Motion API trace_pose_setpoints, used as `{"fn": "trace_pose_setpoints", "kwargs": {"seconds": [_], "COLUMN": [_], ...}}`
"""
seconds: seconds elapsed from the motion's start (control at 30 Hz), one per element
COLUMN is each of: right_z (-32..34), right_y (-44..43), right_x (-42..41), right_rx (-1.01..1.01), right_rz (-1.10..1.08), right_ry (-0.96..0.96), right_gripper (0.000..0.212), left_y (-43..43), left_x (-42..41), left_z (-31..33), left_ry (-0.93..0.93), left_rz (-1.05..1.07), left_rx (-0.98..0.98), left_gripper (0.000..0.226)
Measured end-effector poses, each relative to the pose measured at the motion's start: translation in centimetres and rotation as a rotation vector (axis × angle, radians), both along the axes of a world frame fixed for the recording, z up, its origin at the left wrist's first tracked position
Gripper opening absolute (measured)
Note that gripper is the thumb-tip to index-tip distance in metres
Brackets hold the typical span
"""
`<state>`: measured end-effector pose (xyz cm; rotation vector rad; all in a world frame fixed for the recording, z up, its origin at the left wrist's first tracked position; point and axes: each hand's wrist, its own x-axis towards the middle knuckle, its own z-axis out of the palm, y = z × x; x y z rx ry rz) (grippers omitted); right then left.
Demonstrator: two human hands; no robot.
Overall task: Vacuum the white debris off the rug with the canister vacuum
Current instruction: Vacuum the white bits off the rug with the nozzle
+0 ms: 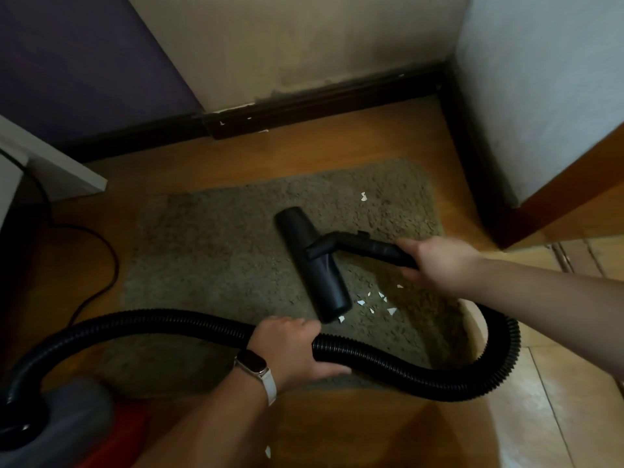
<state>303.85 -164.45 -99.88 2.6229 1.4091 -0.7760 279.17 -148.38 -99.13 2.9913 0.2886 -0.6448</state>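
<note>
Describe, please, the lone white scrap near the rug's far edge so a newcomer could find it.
Start at the grey-brown shaggy rug on the wooden floor. Beyond the black vacuum floor head, towards the far right corner, lies a small white bow-shaped paper scrap. Unlike the cluster of white scraps beside the head's near end, it sits alone.

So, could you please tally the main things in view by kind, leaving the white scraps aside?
Hands: 2 (left hand, right hand)
Rug: 1
Floor nozzle: 1
Wand: 1
Hose: 1
Canister vacuum: 1
Wristwatch: 1
Total: 8
</note>
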Motion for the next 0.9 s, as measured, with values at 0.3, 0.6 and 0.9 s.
{"fn": "trace_pose_setpoints", "kwargs": {"seconds": [0.3, 0.6, 0.9], "right_z": [0.7, 0.8, 0.2], "right_y": [-2.6, -3.8, -0.7], "right_x": [2.7, 5.2, 6.2], "right_rx": [0.099, 0.096, 0.11], "right_rz": [-0.222, -0.489, -0.44], "right_ry": [-0.023, 0.04, 0.035], "right_gripper": [0.037, 0.019, 0.021], "left_y": [-0.2, -0.1, -0.4], "left_x": [0.5, 1.1, 0.6], "left_z": [0.1, 0.4, 0.4], "left_ry": [0.008, 0.017, 0.034], "left_rz": [0.052, 0.101, 0.138], "left_rx": [0.013, 0.013, 0.041], "left_gripper": [0.067, 0.068, 0.077]}}
